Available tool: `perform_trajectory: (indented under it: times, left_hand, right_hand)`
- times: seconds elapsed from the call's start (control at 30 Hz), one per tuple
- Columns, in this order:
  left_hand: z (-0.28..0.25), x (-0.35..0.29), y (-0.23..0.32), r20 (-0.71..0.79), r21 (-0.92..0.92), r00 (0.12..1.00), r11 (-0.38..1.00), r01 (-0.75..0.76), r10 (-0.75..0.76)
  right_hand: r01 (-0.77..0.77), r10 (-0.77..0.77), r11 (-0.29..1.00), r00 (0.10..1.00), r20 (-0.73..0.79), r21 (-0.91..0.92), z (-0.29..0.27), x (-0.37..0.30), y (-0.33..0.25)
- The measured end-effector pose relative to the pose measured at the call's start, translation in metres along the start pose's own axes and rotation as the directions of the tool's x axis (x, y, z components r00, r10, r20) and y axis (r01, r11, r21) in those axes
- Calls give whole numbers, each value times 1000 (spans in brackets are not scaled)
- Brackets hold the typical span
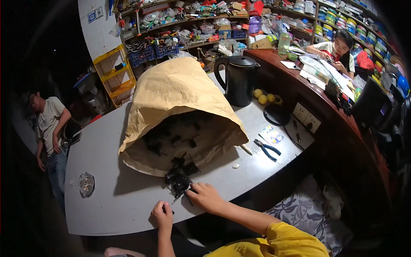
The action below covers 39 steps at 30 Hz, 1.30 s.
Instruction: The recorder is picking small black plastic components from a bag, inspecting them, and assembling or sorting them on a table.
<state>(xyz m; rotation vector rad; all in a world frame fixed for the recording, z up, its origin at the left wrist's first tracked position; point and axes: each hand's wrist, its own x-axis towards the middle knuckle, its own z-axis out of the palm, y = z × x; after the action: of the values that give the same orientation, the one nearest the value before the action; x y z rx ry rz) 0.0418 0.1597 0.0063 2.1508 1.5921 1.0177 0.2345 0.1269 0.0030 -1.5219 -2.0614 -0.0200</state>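
A large brown paper sack [171, 90] lies on its side on the grey table, its mouth toward me. Small black parts with thin stems, perhaps plastic, are scattered inside it, and a heap of black parts [179, 182] spills out at the mouth. My right hand [207, 198] is at the near right side of the heap, its fingers closed around a black part at the edge. Closer to me, my left hand [162, 216] is closed, with a small dark part showing between thumb and fingers. The exact kind of these parts is too small to make out.
On the grey table [102, 210] are a glass ashtray [86, 185], blue-handled pliers [268, 150], a black kettle [240, 81] and yellow fruit [262, 98]. A person [338, 51] sits behind the wooden counter [274, 64]; another person [52, 124] is at left. Crowded shelves stand behind.
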Motion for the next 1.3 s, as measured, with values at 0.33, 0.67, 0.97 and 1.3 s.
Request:
perform_trajectory:
  times: [0.33, 0.67, 0.97, 1.3]
  left_hand:
    - [12, -19, -7, -79, -652, 990, 757, 40, -120]
    - [13, -25, 86, 202, -365, 959, 924, -113, 197]
    - [23, -17, 77, 87, -487, 961, 852, -189, 263]
    - [5, -45, 85, 365, -754, 930, 573, 321, -40]
  right_hand:
    - [-314, 526, 544, 850, -25, 778, -3, -13, 14]
    - [-255, 658, 91, 741, 134, 963, 3, -32, -10]
    - [-169, 542, 571, 812, -214, 804, -10, -35, -3]
    - [-191, 367, 752, 916, -160, 631, -44, -47, -44]
